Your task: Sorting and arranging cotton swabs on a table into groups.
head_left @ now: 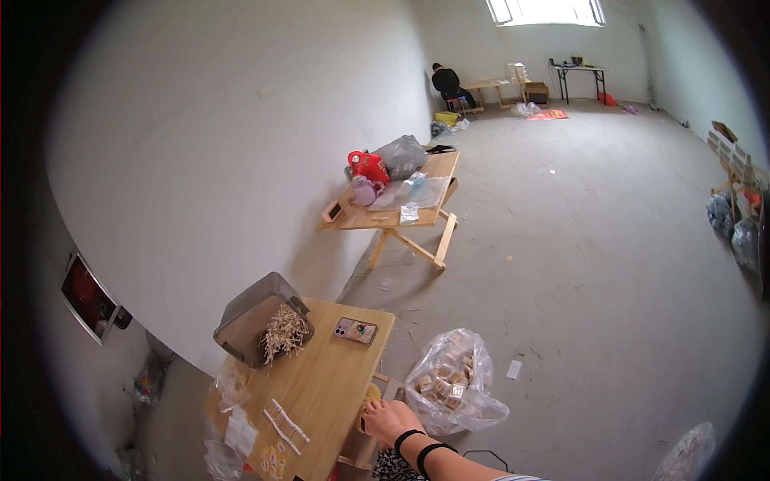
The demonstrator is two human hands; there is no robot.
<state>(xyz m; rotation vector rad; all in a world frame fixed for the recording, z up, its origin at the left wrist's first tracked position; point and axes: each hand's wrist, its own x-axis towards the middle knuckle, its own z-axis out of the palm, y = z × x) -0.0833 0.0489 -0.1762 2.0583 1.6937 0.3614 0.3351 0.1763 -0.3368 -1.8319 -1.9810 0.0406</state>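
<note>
a grey bin [255,309] sits at the far left corner of the near tabletop [321,377], tilted toward the wall, and holds a loose heap of pale wooden sticks [283,333]. a clear plastic bag [453,383] on the floor, at 3 o'clock from the tabletop, is filled with small bundled tan blocks. a phone [355,329] in a patterned case lies flat near the far edge of the tabletop. rows of sticks [285,422] are laid out on the tabletop at 7 o'clock from the phone, beside flat clear packets [240,433].

the room has a bare concrete floor and white walls. a second wooden table [397,212] stands at 12 o'clock and carries a red bag, a grey bag and plastic sheets. a person sits far off against the back wall.

one hand [389,418], entering from the lower edge with two black bands on the wrist, rests at the right edge of the tabletop, just left of the clear bag. which hand it is, and the state of its grip, cannot be told. no other hand shows.
</note>
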